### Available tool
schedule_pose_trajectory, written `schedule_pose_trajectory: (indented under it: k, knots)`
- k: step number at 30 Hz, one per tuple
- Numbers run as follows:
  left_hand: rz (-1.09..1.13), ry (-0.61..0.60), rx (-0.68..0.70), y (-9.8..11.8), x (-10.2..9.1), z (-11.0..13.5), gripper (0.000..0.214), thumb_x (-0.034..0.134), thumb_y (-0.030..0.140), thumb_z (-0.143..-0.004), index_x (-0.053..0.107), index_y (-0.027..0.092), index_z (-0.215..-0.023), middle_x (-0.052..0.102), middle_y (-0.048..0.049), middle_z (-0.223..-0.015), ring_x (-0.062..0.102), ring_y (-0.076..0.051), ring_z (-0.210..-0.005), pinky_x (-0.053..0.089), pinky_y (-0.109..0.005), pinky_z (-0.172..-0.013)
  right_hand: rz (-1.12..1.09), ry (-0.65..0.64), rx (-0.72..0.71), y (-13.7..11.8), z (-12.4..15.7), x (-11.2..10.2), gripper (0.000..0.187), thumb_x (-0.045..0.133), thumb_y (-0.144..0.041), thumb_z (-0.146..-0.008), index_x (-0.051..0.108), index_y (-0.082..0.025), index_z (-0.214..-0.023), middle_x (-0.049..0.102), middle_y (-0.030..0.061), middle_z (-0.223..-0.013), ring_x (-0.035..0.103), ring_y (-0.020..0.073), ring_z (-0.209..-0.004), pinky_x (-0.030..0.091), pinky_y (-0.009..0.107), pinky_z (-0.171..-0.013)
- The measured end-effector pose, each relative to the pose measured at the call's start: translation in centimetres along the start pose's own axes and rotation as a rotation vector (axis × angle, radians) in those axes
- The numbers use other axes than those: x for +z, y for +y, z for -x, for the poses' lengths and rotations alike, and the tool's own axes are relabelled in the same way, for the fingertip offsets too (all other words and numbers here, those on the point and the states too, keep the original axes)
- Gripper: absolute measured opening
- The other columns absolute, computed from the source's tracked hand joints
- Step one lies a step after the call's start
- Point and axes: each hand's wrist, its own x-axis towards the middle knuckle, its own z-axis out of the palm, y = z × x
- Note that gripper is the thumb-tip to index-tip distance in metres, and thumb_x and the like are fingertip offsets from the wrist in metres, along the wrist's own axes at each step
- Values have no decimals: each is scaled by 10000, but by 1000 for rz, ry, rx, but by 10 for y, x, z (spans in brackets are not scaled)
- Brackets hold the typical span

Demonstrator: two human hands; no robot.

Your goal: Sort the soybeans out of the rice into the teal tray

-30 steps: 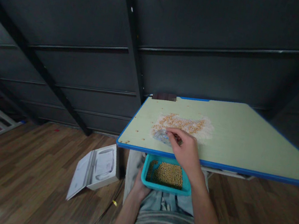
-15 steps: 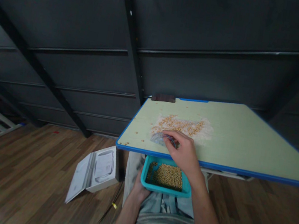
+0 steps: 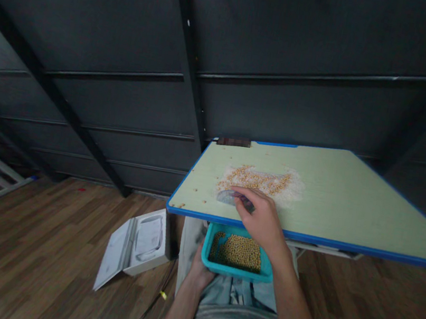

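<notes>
My right hand (image 3: 262, 220) rests on the near edge of the pale green table (image 3: 351, 201), its fingers closed on a small clear plastic piece (image 3: 228, 197) pressed flat to the top. Just beyond it lies a spread of yellow beans (image 3: 260, 180) mixed with white grains. Below the table edge my left hand (image 3: 200, 267) grips the left side of a teal tray (image 3: 239, 253) full of yellow beans, held on my lap.
A few stray beans (image 3: 194, 190) lie at the table's left corner. An open white box (image 3: 136, 241) sits on the wooden floor to the left, with a cable (image 3: 154, 300) beside it. Dark metal panels and beams stand behind the table.
My right hand has drawn slightly toward the table's near edge, bringing the clear plastic piece with it and pressing it flatter. The tray and left hand have barely moved.
</notes>
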Motion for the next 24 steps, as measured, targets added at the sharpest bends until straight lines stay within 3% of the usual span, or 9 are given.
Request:
schedule_pose_trajectory:
  k: [7,15,24]
  knots:
    - [6,-21,-20,-3,-8,-5,400,682,463,-861,755,191,-1145,782,-103,-1219,573,-309,-1363,427,-453,-1177,42,137,41,9,-1,2,323,568,-154,-959,744,-252,-1212,788,72,-1160,712,256,-1073,536,460,-972]
    - [20,1,-23,-5,-13,-7,348,679,400,-864,744,204,-1144,789,-96,-1200,575,-295,-1364,414,-450,-1184,63,127,40,8,-2,1,315,558,-153,-966,743,-256,-1200,788,67,-1155,712,255,-1066,530,464,-980]
    - [26,-24,-3,-4,-11,-6,432,723,416,-831,740,157,-1177,783,-128,-1210,596,-318,-1336,425,-460,-1174,77,118,37,7,-1,2,310,556,-138,-967,747,-238,-1189,789,68,-1153,711,248,-1066,530,446,-980]
